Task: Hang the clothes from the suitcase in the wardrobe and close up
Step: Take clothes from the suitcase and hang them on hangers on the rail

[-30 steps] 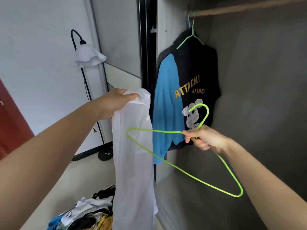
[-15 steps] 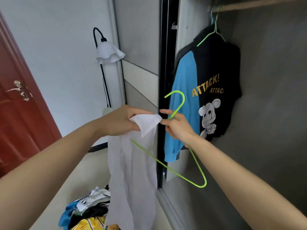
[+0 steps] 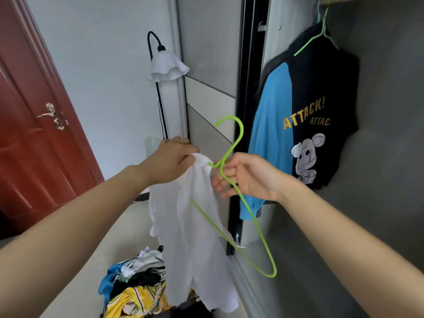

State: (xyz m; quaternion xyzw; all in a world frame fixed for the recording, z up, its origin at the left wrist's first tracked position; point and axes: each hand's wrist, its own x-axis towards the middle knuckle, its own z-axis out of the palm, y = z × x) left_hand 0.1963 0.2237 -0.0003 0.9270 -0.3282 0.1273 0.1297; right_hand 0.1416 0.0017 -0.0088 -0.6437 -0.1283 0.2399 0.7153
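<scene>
Green wire, the hanger (image 3: 238, 140), is in my right hand (image 3: 250, 177). The fingers are curled round its neck just below the hook. The hook points up and the triangle hangs down, tilted toward the wardrobe (image 3: 378, 203). My left hand (image 3: 171, 160) grips the top of the white shirt (image 3: 195, 226), with the cloth bunched in the fist. That bunched cloth touches the hanger's neck, right beside my right fingertips. One hanger arm crosses the shirt, but I cannot tell whether it runs inside the cloth or in front of it.

The shirt drops loosely in front of the wardrobe's black door edge. Its hem is low, just beside the pile (image 3: 137, 278) of mixed clothes on the floor.

Inside the wardrobe, high on the left side, a black-and-blue tee (image 3: 321, 88) hangs on a second hanger (image 3: 307, 43), also green. A lamp (image 3: 168, 67) with a white shade stands against the wall. A red door (image 3: 34, 134) is at far left.
</scene>
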